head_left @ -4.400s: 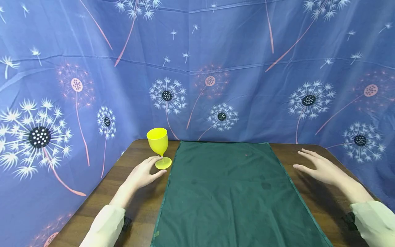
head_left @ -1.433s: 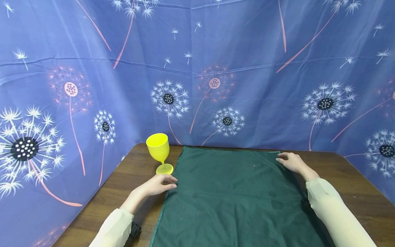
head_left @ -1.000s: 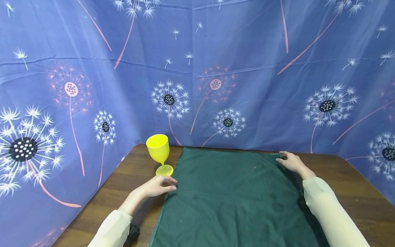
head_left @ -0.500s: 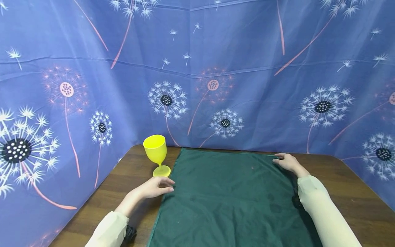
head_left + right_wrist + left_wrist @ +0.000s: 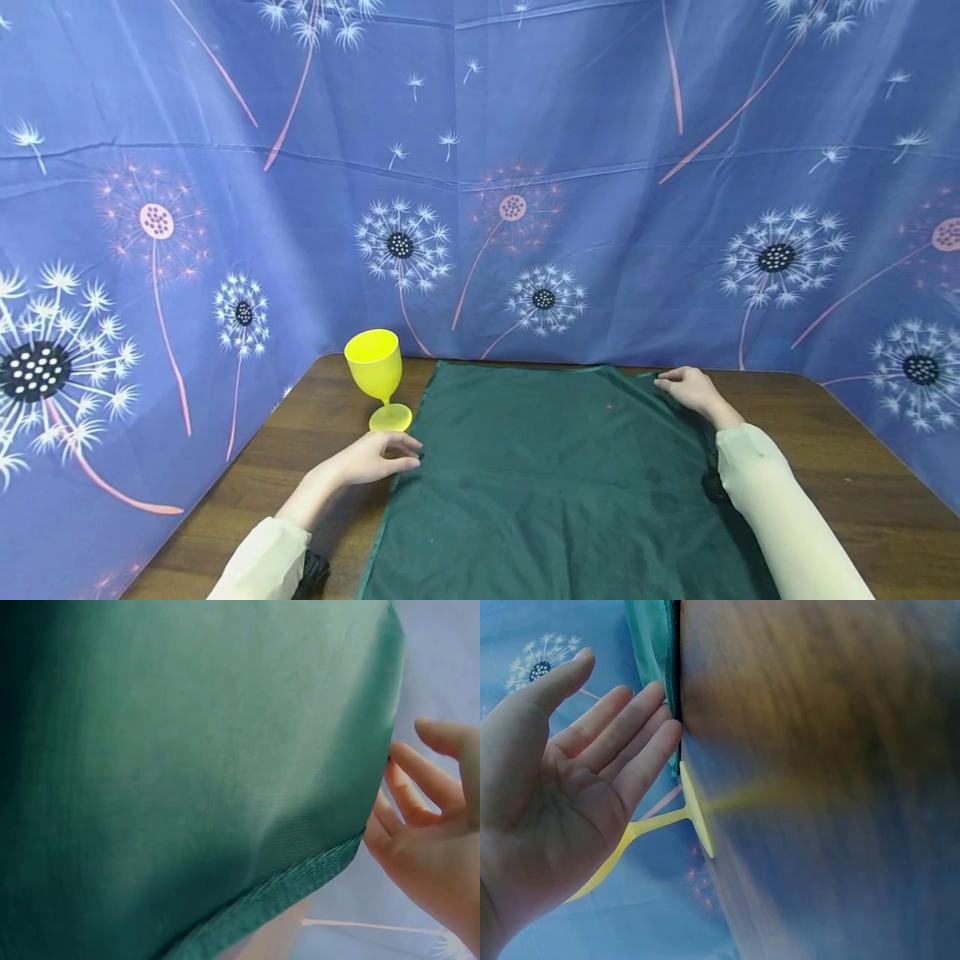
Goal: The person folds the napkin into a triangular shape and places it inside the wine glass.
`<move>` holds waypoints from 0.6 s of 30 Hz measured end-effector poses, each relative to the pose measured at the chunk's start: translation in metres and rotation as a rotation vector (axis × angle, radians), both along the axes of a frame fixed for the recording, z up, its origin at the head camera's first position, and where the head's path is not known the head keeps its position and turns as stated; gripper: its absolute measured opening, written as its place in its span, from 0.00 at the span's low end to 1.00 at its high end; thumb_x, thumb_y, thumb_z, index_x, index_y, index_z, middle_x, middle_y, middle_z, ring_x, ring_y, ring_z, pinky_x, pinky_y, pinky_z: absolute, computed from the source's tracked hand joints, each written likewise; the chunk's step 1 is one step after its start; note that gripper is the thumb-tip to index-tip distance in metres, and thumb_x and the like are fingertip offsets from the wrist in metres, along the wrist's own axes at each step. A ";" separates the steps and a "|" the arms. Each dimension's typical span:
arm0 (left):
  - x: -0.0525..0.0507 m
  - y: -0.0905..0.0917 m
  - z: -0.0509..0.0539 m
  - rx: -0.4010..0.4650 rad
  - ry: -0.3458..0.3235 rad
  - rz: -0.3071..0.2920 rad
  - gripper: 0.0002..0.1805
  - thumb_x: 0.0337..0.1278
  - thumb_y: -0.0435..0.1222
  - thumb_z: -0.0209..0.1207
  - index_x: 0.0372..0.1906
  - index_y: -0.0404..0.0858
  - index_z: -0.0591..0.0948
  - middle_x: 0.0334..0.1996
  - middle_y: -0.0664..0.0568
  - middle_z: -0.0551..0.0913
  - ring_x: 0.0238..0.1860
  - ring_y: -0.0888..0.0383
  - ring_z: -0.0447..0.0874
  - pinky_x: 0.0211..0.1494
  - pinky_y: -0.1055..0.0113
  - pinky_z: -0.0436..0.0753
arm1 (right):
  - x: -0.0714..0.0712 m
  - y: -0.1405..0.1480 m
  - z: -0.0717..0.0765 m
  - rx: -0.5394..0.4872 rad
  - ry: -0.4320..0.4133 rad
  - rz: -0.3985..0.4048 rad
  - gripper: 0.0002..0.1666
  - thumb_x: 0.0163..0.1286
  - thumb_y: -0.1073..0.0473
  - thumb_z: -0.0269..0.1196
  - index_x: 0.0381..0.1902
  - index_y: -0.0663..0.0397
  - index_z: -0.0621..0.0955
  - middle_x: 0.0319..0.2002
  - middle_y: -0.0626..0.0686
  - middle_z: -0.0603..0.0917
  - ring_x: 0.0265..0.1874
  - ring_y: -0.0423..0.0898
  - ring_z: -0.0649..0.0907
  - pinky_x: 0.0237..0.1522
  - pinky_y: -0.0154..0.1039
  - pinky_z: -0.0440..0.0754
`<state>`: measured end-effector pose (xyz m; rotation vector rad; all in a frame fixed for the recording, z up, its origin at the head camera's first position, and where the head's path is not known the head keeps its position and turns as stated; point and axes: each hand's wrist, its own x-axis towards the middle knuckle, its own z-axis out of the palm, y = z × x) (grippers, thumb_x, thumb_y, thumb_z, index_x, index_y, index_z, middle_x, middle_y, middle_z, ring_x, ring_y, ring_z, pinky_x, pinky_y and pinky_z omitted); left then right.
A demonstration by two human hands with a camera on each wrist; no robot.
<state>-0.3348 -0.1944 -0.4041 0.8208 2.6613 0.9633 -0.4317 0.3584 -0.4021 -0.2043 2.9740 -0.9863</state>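
A green cloth (image 5: pixel 525 467) lies spread over the middle of the table. My right hand (image 5: pixel 693 392) is at its far right corner; in the right wrist view, that hand's fingertips touch the cloth's edge, while its thumb stands apart from it. A ripple shows in the far edge just left of this hand. My left hand (image 5: pixel 367 460) lies at the cloth's left edge, fingers relaxed and palm bare in the left wrist view. Just beyond it a yellow goblet (image 5: pixel 375 367) stands upright on the wood; its bowl is partly hidden behind the palm in the left wrist view.
The brown wooden table (image 5: pixel 247 492) shows on both sides of the cloth. Blue fabric (image 5: pixel 480 108) with a dandelion print hangs behind the table and along its left side.
Over the span, my right hand has come left onto the cloth's far right corner, and my left hand has moved nearer below the goblet's foot. The far edge has just rippled.
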 end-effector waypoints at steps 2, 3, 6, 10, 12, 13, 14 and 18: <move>0.000 0.000 0.000 0.003 0.000 -0.004 0.21 0.63 0.45 0.56 0.54 0.34 0.77 0.48 0.46 0.83 0.51 0.48 0.80 0.50 0.60 0.79 | 0.001 -0.001 0.000 -0.006 0.060 -0.031 0.24 0.72 0.56 0.52 0.55 0.72 0.74 0.57 0.75 0.71 0.53 0.70 0.73 0.48 0.58 0.76; 0.000 0.000 0.000 0.005 0.000 -0.006 0.21 0.62 0.44 0.56 0.53 0.34 0.77 0.48 0.46 0.83 0.51 0.48 0.80 0.50 0.59 0.79 | 0.001 -0.002 0.000 -0.012 0.100 -0.051 0.22 0.71 0.58 0.53 0.52 0.72 0.76 0.54 0.74 0.74 0.50 0.68 0.75 0.46 0.56 0.77; 0.000 0.001 0.000 0.008 0.002 -0.008 0.21 0.62 0.44 0.56 0.53 0.34 0.78 0.48 0.46 0.83 0.51 0.48 0.80 0.50 0.58 0.79 | 0.001 -0.002 0.000 -0.016 0.225 -0.111 0.15 0.65 0.62 0.59 0.42 0.70 0.82 0.43 0.70 0.82 0.39 0.63 0.81 0.40 0.52 0.78; 0.000 0.001 -0.002 -0.002 0.011 -0.006 0.21 0.62 0.45 0.56 0.53 0.35 0.78 0.48 0.47 0.83 0.51 0.48 0.80 0.51 0.60 0.78 | 0.001 -0.002 0.001 -0.018 0.293 -0.147 0.11 0.60 0.64 0.63 0.36 0.69 0.81 0.32 0.64 0.84 0.29 0.53 0.82 0.37 0.48 0.78; -0.001 0.001 -0.002 -0.008 0.015 -0.006 0.21 0.62 0.46 0.56 0.53 0.35 0.78 0.48 0.47 0.83 0.51 0.49 0.80 0.51 0.60 0.78 | 0.002 -0.002 0.002 -0.033 0.265 -0.138 0.13 0.61 0.65 0.61 0.40 0.71 0.80 0.33 0.64 0.84 0.29 0.52 0.82 0.36 0.46 0.78; -0.001 0.001 -0.003 -0.009 0.015 -0.006 0.21 0.62 0.46 0.57 0.53 0.36 0.78 0.48 0.47 0.83 0.51 0.49 0.80 0.51 0.60 0.78 | 0.002 -0.002 0.002 -0.042 0.244 -0.130 0.15 0.62 0.65 0.60 0.44 0.72 0.78 0.34 0.64 0.84 0.31 0.53 0.82 0.36 0.46 0.78; -0.001 0.000 -0.003 -0.009 0.016 -0.006 0.21 0.62 0.46 0.57 0.53 0.36 0.78 0.48 0.47 0.83 0.51 0.49 0.80 0.50 0.60 0.78 | 0.003 -0.002 0.003 -0.048 0.226 -0.123 0.17 0.63 0.65 0.58 0.46 0.73 0.77 0.35 0.65 0.84 0.33 0.55 0.83 0.36 0.45 0.78; -0.001 -0.001 -0.003 -0.012 0.021 -0.007 0.21 0.62 0.46 0.56 0.52 0.36 0.78 0.48 0.47 0.83 0.51 0.48 0.80 0.50 0.60 0.78 | 0.006 -0.005 0.007 -0.048 0.185 -0.105 0.18 0.65 0.63 0.56 0.48 0.73 0.78 0.41 0.68 0.82 0.38 0.60 0.81 0.36 0.46 0.79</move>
